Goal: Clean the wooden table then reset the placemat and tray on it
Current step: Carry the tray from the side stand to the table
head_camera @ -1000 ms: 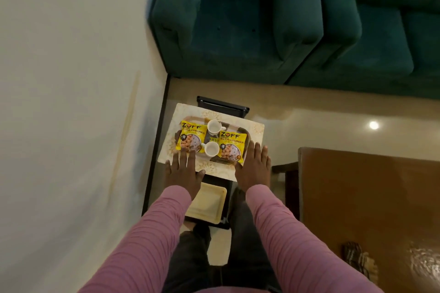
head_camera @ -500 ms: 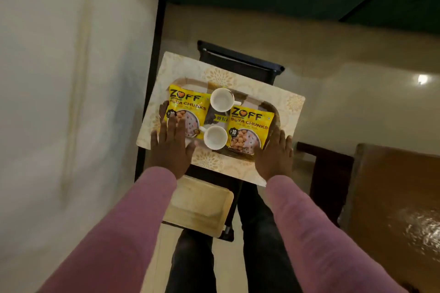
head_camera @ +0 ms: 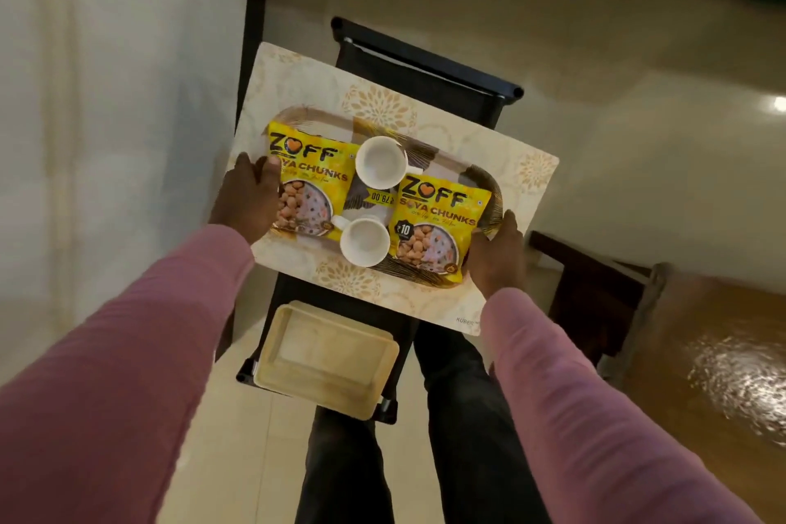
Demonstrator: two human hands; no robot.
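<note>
A dark patterned tray (head_camera: pixel 488 182) lies on a cream placemat (head_camera: pixel 446 136) with gold flowers, on top of a black stand (head_camera: pixel 425 68). The tray carries two yellow ZOFF soya chunk packets (head_camera: pixel 308 179) (head_camera: pixel 438 221) and two white cups (head_camera: pixel 380 162) (head_camera: pixel 365 242). My left hand (head_camera: pixel 246 196) grips the tray's left end, thumb on the left packet. My right hand (head_camera: pixel 495 255) grips the tray's right end, thumb against the rim. Part of the wooden table (head_camera: pixel 723 353) shows at the right edge, shiny and brown.
A pale square dish (head_camera: pixel 323 357) sits on the stand's lower shelf, just in front of my legs. A white wall runs along the left. A dark wooden chair frame (head_camera: pixel 591 289) stands between the stand and the wooden table. Green sofa at the top.
I have come closer and look down more steeply. Both hands moved from lying flat on the placemat's near edge to gripping the two ends of the tray.
</note>
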